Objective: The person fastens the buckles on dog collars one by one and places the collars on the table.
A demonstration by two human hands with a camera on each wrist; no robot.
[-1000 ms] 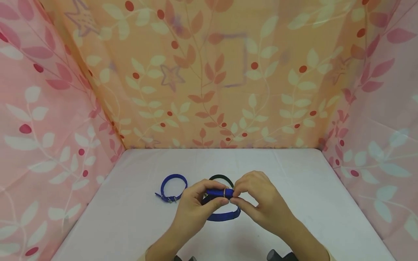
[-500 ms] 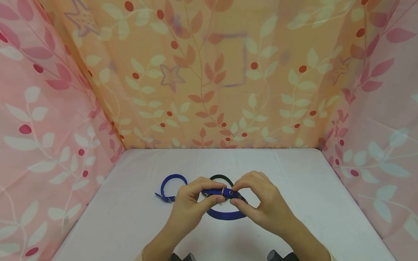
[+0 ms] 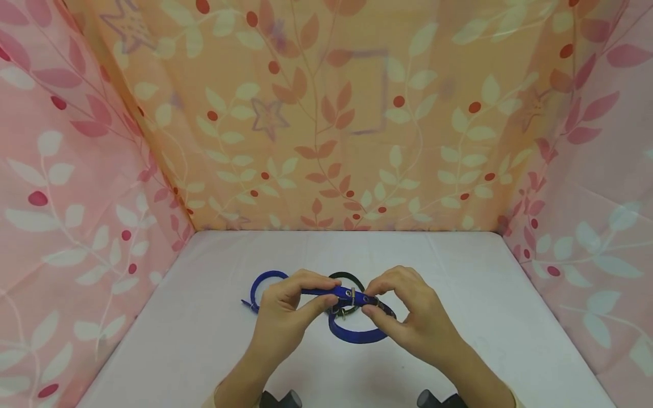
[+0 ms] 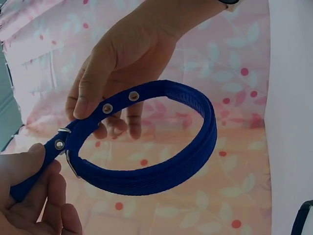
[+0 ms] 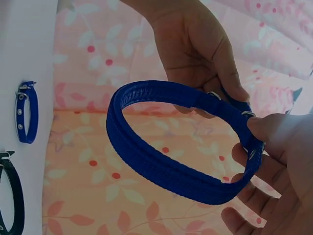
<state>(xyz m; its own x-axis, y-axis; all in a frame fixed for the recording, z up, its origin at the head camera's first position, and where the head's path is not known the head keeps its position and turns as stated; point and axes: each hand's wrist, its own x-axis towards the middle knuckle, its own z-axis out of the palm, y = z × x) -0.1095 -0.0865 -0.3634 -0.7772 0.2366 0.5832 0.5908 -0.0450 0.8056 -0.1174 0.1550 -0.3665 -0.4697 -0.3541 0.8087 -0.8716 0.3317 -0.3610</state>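
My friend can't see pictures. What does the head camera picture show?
Two hands, left hand and right hand, hold a blue collar by its strap above a white table. Another blue collar and a dark collar lie behind.

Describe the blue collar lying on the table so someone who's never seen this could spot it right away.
On the white table, look left of the left hand. The small blue collar lies flat there, buckled into a ring. Unlike the bigger blue collar, which both hands hold up, and the dark collar behind it, nothing touches it.
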